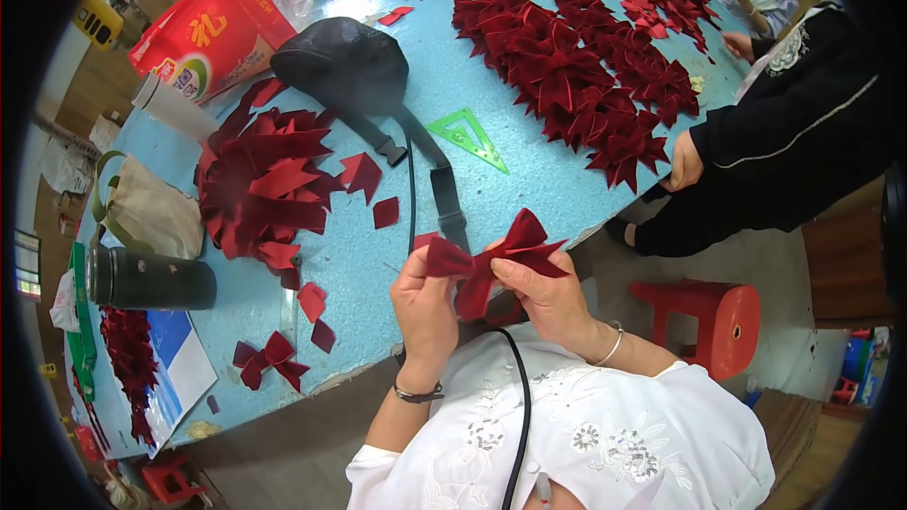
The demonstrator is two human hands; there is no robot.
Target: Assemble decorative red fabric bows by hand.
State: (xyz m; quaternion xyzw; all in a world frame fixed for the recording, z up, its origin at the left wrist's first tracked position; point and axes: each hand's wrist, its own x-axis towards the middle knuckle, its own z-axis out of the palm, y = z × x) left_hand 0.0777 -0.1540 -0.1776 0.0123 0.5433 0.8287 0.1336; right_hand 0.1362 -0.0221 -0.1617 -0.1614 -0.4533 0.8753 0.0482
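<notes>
Both hands, left hand (425,297) and right hand (546,295), pinch one dark red velvet bow (491,260), fingers closed on it; a second finished bow (269,359) lies at eight o'clock on the blue counter (529,179).

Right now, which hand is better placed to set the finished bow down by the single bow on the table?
Left, probably. The left hand grips the red bow on the side nearer the lone bow at the table's near-left edge; the right hand would have to cross over.
</notes>
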